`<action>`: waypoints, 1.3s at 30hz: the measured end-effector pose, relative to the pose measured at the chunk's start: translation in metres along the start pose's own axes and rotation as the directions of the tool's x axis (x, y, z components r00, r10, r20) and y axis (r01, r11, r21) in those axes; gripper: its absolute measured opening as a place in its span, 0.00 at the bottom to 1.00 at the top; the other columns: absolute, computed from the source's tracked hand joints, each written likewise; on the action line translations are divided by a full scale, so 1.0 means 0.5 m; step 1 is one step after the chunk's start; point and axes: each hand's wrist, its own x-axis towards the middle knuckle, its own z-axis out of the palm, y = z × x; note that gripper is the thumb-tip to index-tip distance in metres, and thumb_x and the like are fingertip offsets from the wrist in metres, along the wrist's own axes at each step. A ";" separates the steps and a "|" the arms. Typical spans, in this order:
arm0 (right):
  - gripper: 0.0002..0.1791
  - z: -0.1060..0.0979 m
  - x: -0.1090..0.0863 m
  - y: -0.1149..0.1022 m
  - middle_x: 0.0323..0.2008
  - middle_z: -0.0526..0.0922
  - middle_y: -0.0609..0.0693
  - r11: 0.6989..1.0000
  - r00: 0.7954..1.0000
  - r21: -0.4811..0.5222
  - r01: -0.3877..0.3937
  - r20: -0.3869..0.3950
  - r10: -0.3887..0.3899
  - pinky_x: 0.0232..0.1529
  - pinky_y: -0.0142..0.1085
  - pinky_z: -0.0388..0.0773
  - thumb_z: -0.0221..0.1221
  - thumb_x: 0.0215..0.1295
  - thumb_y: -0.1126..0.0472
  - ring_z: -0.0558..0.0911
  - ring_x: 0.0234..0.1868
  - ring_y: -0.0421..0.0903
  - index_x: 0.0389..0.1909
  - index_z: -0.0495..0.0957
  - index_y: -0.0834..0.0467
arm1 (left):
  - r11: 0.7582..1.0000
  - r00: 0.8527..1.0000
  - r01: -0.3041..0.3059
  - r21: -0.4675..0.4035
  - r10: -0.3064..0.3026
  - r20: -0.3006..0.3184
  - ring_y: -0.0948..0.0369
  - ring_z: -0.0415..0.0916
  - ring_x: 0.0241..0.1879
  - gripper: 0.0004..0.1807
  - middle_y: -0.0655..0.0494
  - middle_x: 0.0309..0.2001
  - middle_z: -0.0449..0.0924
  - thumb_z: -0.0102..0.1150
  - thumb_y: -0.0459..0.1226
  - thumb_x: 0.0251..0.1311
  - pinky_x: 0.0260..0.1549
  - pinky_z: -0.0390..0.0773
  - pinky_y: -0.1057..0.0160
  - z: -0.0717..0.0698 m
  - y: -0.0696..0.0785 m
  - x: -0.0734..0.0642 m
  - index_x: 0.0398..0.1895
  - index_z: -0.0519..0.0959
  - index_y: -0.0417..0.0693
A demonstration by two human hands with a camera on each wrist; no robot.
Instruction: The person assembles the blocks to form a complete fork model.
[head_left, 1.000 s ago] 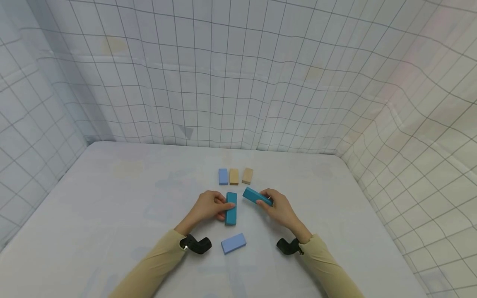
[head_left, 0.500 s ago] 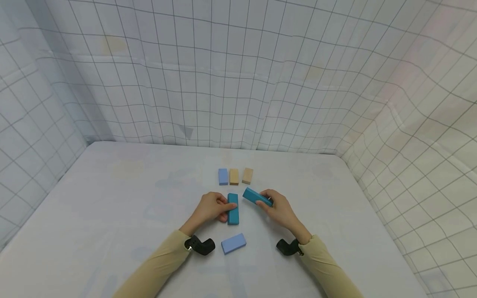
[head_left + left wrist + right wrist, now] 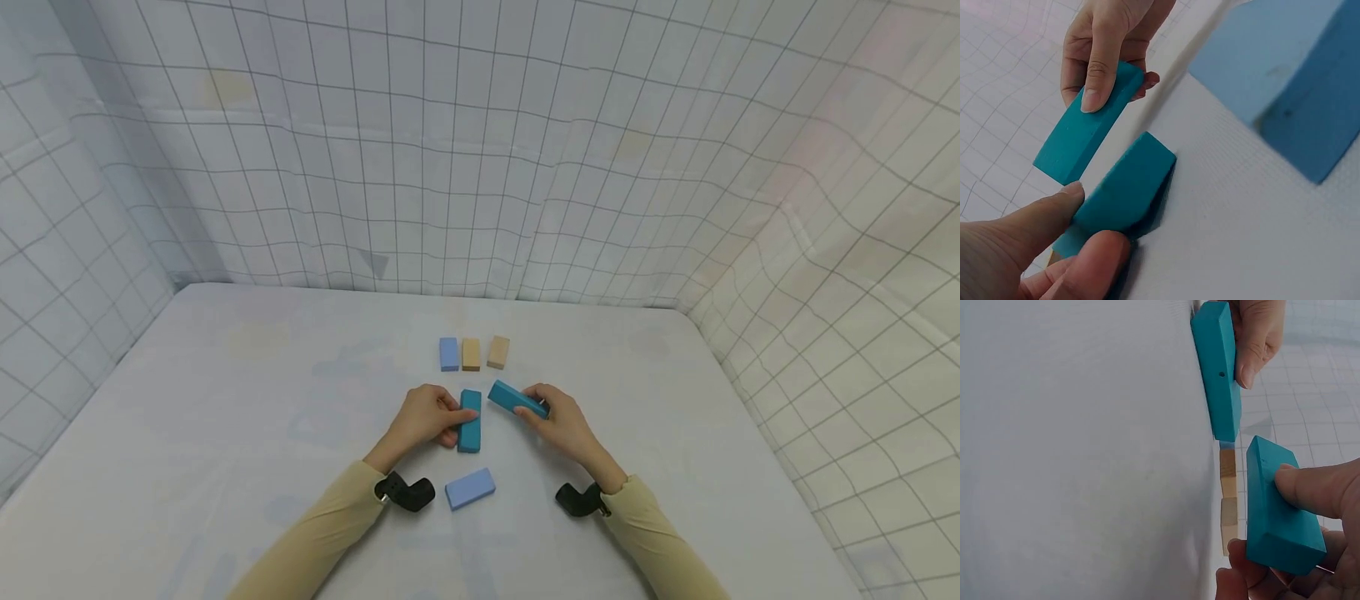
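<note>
My left hand (image 3: 427, 417) pinches a long teal block (image 3: 469, 422) between thumb and fingers, its length pointing away from me. In the left wrist view that teal block (image 3: 1125, 187) sits close over the white surface. My right hand (image 3: 561, 421) grips a second teal block (image 3: 516, 398), slanted with its free end toward the left and away from me. The right wrist view shows the thumb pressed on the broad face of this block (image 3: 1282, 512). A gap separates the two teal blocks. Nearer to me lies a light blue block (image 3: 470, 489), between the wrists.
Beyond the hands stand a small blue block (image 3: 448, 355), a yellow block (image 3: 471, 356) and a tan wooden block (image 3: 498, 352) in a row. A white cloth covers the table (image 3: 262, 400). Grid-patterned curtains (image 3: 480, 167) enclose its back and sides.
My left hand has shifted slightly to the right with its teal block, which now lies a little closer to the other one. My right hand stays nearly still.
</note>
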 end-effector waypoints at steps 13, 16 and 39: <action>0.12 -0.001 0.010 -0.005 0.32 0.79 0.45 1.000 1.000 0.006 -0.002 -0.005 0.002 0.31 0.35 0.71 0.66 0.59 0.59 0.72 0.29 0.42 0.42 0.80 0.58 | 0.995 0.999 0.001 -0.098 -0.004 -0.033 0.59 0.78 0.13 0.13 0.53 0.16 0.79 0.70 0.38 0.52 0.16 0.78 0.64 0.010 -0.006 -0.008 0.28 0.76 0.39; 0.12 -0.001 0.016 -0.005 0.32 0.80 0.45 1.000 1.000 0.019 0.012 -0.011 -0.012 0.31 0.34 0.72 0.67 0.58 0.59 0.74 0.29 0.42 0.41 0.81 0.58 | 0.992 0.999 -0.014 -0.123 0.009 -0.039 0.58 0.78 0.14 0.12 0.53 0.17 0.79 0.70 0.36 0.52 0.15 0.78 0.64 0.013 -0.008 -0.011 0.28 0.76 0.38; 0.14 0.012 0.082 -0.015 0.41 0.83 0.48 0.978 0.997 0.204 0.043 0.060 -0.056 0.30 0.35 0.76 0.65 0.61 0.57 0.80 0.36 0.43 0.46 0.81 0.57 | 0.982 0.994 -0.100 -0.160 0.090 -0.066 0.59 0.78 0.13 0.13 0.53 0.16 0.78 0.69 0.37 0.53 0.15 0.79 0.61 0.029 -0.024 -0.020 0.29 0.76 0.37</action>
